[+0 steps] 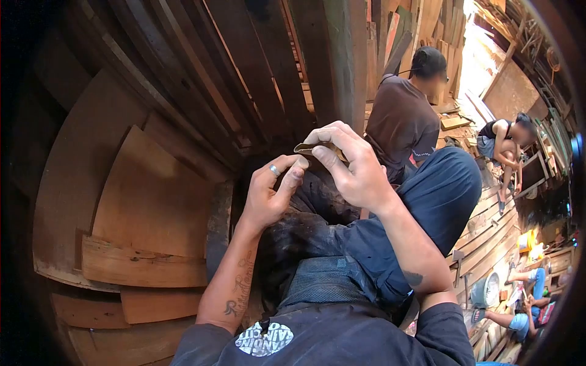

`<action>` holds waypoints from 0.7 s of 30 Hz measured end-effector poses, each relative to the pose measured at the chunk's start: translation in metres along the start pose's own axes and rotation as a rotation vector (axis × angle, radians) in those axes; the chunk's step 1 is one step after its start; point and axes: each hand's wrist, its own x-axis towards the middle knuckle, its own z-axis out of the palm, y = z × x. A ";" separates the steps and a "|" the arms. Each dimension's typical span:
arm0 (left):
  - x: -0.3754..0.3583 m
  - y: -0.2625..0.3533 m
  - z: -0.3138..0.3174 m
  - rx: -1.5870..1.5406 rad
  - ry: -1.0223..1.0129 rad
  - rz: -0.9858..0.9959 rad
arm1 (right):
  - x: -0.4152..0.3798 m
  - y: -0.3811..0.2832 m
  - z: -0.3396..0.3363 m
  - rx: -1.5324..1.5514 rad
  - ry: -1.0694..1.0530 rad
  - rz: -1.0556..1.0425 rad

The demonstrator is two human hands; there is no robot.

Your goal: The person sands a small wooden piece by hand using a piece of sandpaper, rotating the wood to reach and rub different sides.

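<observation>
My right hand (351,161) is raised above my lap, its fingers wrapped round a thin, curved brownish piece (314,148) whose edge sticks out to the left. Just left of it, my left hand (273,188), with a ring on one finger, is held with thumb and fingers bent towards each other. Its fingertips are close to the edge of the brownish piece. Whether a small thing sits between them is too small to make out. Both forearms reach over my dark trousers (378,244).
Plywood sheets (152,213) lean at the left, with upright planks (262,67) ahead. A person in a brown shirt (400,116) sits just beyond my knee. Another person (503,140) crouches at the right. A bucket (485,290) and a third person (531,314) are at the lower right.
</observation>
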 end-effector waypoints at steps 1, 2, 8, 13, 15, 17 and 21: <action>0.000 -0.001 -0.001 0.004 -0.003 -0.001 | 0.001 -0.006 -0.002 0.029 0.005 0.008; -0.001 -0.003 -0.001 0.008 -0.003 -0.006 | 0.002 -0.013 -0.002 0.098 -0.013 -0.013; 0.000 0.005 -0.003 -0.085 0.014 -0.100 | -0.001 -0.001 0.000 0.021 -0.009 0.007; -0.002 -0.007 -0.002 -0.019 0.004 -0.027 | -0.004 -0.004 0.006 0.057 -0.027 -0.002; -0.001 -0.006 -0.004 -0.049 0.007 -0.059 | -0.001 0.007 0.001 -0.063 0.000 0.011; -0.001 -0.002 -0.004 -0.106 0.031 -0.085 | -0.001 0.001 -0.002 0.034 0.010 0.055; -0.003 -0.005 -0.004 -0.069 0.000 -0.037 | -0.002 -0.002 0.007 0.014 -0.029 -0.037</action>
